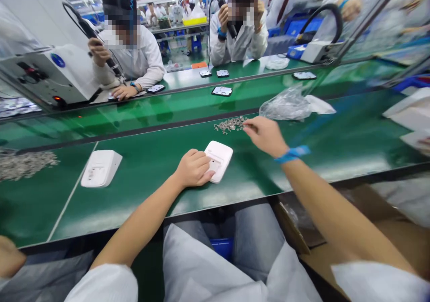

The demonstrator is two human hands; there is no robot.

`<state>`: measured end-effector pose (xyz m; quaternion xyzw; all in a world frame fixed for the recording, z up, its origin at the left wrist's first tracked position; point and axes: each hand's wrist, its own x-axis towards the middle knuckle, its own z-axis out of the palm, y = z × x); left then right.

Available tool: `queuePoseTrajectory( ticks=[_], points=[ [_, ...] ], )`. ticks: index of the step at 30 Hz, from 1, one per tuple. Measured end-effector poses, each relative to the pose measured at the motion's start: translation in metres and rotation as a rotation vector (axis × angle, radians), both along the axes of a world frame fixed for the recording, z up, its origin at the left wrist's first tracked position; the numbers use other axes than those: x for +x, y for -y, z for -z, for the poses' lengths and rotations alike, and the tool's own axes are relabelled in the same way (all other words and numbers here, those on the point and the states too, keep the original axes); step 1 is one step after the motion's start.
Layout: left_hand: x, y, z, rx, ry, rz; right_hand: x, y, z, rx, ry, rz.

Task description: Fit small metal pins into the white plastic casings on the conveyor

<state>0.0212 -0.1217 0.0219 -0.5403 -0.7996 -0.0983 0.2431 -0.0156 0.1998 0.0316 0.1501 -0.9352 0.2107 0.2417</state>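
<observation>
A white plastic housing (221, 152) with a recess lies on the green bench in front of me. My left hand (195, 168) is wrapped over its left side and grips it. Just right of a small heap of metal pieces (230, 124), my right hand (264, 134) has its thumb and index finger pinched together at the heap's edge. What sits between those fingertips, if anything, is too small to name. A blue band (292, 154) circles my right wrist.
Another white housing (101, 168) stands to the left, beyond it a larger metal-piece pile (28, 164). A clear plastic bag (287, 104) lies behind my right hand. Across the bench, two people work near several dark-edged plates (221, 91). A cardboard box (372, 248) is below right.
</observation>
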Motion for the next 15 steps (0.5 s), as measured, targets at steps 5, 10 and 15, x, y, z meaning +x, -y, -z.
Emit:
queuePoseTrajectory(
  ticks=[5, 10, 15],
  points=[
    [0.017, -0.006, 0.002, 0.043, 0.017, -0.014, -0.031, 0.014, 0.024, 0.136, 0.170, 0.285],
    [0.038, -0.018, 0.007, 0.054, 0.013, -0.061, -0.040, 0.020, 0.033, 0.164, 0.210, 0.292],
    [0.030, -0.014, 0.008, 0.104, 0.088, 0.004, -0.037, 0.022, 0.030, 0.132, 0.141, 0.321]
  ],
)
